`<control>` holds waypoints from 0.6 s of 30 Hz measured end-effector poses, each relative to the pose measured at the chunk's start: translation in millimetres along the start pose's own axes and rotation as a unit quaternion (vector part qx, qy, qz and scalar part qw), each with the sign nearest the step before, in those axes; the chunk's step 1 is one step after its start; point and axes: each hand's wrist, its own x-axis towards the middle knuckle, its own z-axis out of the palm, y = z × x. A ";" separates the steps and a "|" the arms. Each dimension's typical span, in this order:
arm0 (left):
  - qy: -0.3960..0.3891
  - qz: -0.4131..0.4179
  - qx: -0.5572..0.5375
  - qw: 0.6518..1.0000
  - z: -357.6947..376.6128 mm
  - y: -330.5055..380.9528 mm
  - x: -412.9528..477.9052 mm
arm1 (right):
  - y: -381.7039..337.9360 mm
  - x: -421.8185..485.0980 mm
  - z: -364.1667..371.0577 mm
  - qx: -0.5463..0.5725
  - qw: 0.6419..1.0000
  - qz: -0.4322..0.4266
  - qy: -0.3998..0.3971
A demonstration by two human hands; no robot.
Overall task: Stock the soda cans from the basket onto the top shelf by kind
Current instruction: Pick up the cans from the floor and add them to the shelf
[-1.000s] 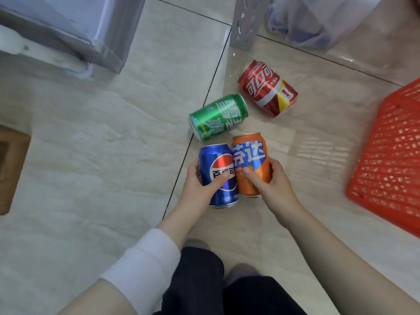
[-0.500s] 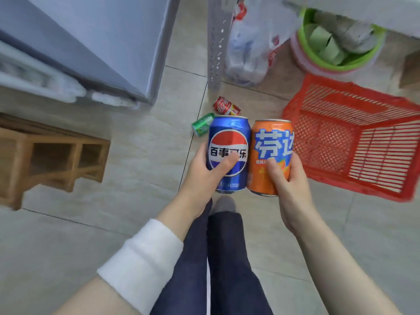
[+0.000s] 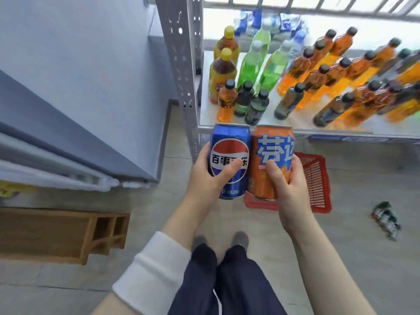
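My left hand (image 3: 208,178) grips a blue Pepsi can (image 3: 229,153), held upright. My right hand (image 3: 288,185) grips an orange Fanta can (image 3: 271,151), upright and touching the blue one. Both cans are raised just below the front edge of the white shelf (image 3: 286,127) of a grey metal rack. The red plastic basket (image 3: 318,185) lies on the floor behind and below my right hand, partly hidden by it. The green and red cans are not in view.
The shelf holds several bottles (image 3: 295,71): yellow tea, green soda, orange drinks, dark-capped ones. The rack's grey upright post (image 3: 181,60) stands left of the cans. A grey-blue cabinet (image 3: 79,87) is at left, a wooden stool (image 3: 68,233) lower left, a crumpled wrapper (image 3: 386,218) on the floor at right.
Both hands lifted the blue and orange cans from the floor up to shelf height. I stood up, so the view now shows the shelf with bottles.
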 end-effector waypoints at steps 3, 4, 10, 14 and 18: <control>-0.003 0.049 -0.007 0.999 22.4 32.2 4.9 | -35.7 6.8 -14.5 0.016 0.999 -0.037 0.007; -0.002 0.064 -0.012 0.998 31.0 43.4 7.2 | -47.6 10.2 -20.4 0.019 0.999 -0.050 0.010; -0.022 0.144 0.005 0.989 93.1 109.7 28.2 | -118.1 43.0 -68.1 0.024 0.991 -0.132 -0.003; -0.010 0.186 0.026 0.982 135.3 147.5 46.2 | -161.7 71.6 -101.7 0.011 0.982 -0.189 -0.026; 0.000 0.206 0.031 0.978 163.9 174.9 58.9 | -193.7 93.8 -123.4 0.012 0.975 -0.216 -0.050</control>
